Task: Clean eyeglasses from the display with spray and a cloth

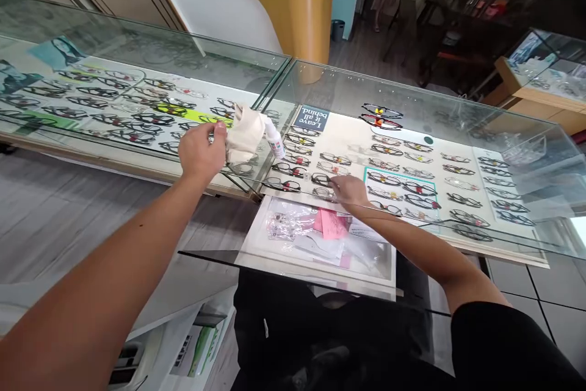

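My left hand is raised over the glass counter, its fingers curled against a bunched cream cloth. A small white bottle with a printed label leans, tilted, against the cloth's right side; whether my fingers reach it is hidden. My right hand reaches into the right display case, fingers closed at the end of a pair of dark-framed eyeglasses. Those eyeglasses lie low, near the white shelf, among other pairs. Just in front of that hand is an open white drawer.
Rows of eyeglasses fill both cases, including pairs on a teal-edged card. Two frames rest higher, toward the back glass. A blue sign lies at the corner. Plastic bags and pink paper are in the drawer. A glass edge crosses before me.
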Demonstrator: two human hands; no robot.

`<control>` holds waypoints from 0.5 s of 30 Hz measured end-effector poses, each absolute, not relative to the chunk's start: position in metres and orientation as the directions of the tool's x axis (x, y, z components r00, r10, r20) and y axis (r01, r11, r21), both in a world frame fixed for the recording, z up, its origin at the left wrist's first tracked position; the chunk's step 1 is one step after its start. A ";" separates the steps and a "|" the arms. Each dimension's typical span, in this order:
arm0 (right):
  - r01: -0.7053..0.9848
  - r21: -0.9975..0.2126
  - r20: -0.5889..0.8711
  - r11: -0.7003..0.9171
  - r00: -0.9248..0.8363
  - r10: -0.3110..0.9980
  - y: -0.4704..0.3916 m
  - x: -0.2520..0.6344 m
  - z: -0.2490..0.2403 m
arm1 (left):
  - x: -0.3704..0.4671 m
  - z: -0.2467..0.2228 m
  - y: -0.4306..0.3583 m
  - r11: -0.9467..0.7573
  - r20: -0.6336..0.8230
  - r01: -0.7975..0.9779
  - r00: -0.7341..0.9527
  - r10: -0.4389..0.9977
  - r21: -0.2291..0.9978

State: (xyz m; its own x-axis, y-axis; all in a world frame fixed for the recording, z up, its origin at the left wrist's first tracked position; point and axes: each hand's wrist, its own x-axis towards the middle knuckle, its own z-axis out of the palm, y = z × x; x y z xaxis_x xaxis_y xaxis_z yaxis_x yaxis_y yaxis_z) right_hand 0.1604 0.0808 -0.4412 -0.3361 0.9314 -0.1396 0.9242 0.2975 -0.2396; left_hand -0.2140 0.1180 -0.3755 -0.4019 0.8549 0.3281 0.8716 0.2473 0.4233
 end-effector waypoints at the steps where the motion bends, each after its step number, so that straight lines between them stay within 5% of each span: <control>1: 0.919 -0.246 -0.158 0.307 -0.350 0.923 0.066 0.164 -0.436 | -0.214 -0.376 0.119 0.248 0.328 0.870 -0.404 0.854 0.426; 10: 0.857 -0.356 -0.288 0.373 -0.480 0.829 -0.036 0.198 -0.378 | -0.212 -0.375 0.124 0.295 0.288 0.874 -0.417 0.862 0.386; 15: 0.826 -0.435 -0.199 0.359 -0.477 0.856 -0.049 0.210 -0.315 | -0.212 -0.374 0.124 0.285 0.281 0.868 -0.416 0.865 0.407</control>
State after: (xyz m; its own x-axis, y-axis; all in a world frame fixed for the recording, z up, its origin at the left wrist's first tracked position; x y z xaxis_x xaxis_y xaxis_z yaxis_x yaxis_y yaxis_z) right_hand 0.2097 -0.0486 -0.3151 -0.4767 0.8563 -0.1989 0.8257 0.3586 -0.4354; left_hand -0.2123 0.1235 -0.3744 -0.4157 0.8649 0.2812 0.8679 0.2849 0.4069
